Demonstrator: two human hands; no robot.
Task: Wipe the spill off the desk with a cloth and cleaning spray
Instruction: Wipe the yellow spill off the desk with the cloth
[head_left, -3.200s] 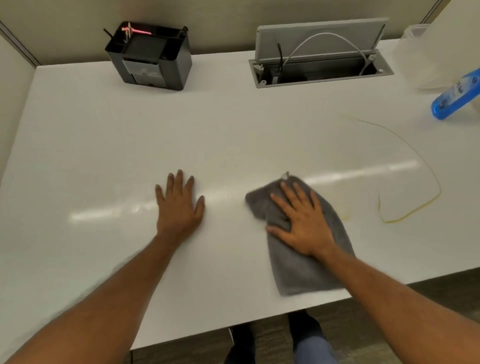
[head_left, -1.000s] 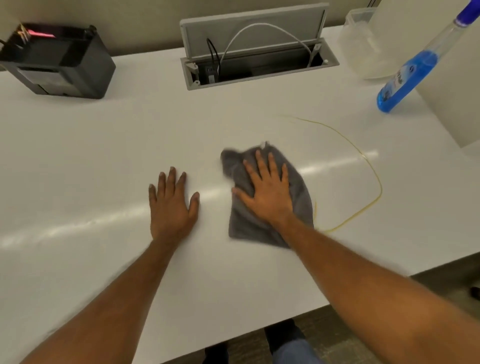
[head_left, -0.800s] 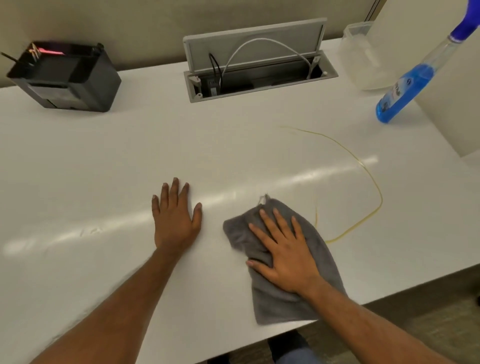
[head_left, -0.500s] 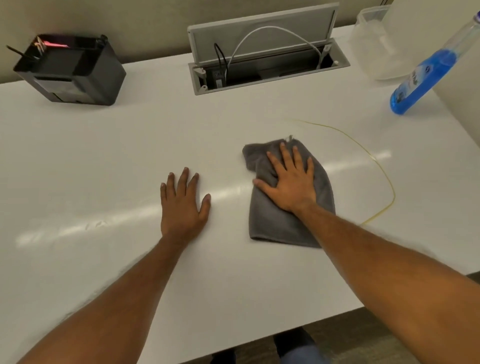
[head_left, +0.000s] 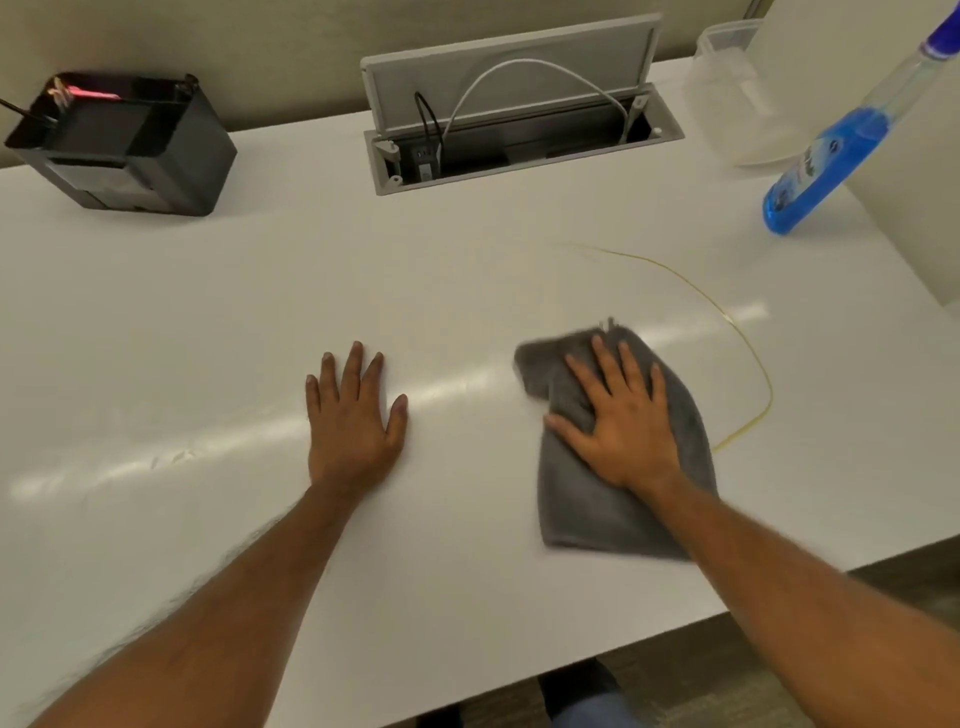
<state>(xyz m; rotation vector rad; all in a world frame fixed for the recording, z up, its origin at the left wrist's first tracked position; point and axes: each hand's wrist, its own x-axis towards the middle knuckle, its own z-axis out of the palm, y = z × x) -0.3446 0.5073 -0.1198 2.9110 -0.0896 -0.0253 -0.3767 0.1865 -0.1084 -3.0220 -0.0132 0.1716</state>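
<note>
Both flat, fingers straight: left hand (head_left: 353, 421) on desk (head_left: 208, 312), right hand (head_left: 618, 431) pressing cloth (head_left: 587, 509) (spill (head_left: 748, 353) at its edge).

One white desk (head_left: 208, 312) and two hands on it, one left hand (head_left: 353, 421) and one right hand (head_left: 623, 426); one grey cloth (head_left: 587, 509), one thin yellow spill line (head_left: 770, 397), one blue spray bottle (head_left: 821, 166) far right, one clear tub (head_left: 737, 98), one black organiser (head_left: 130, 150) far left, one cable hatch (head_left: 519, 140) holding one white cable (head_left: 519, 65) and what looks like one black cable (head_left: 426, 111)

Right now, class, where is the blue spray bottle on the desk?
In the head view, the spray bottle sits at the far right of the desk, beside the clear plastic container and beyond the yellow spill line.
</note>
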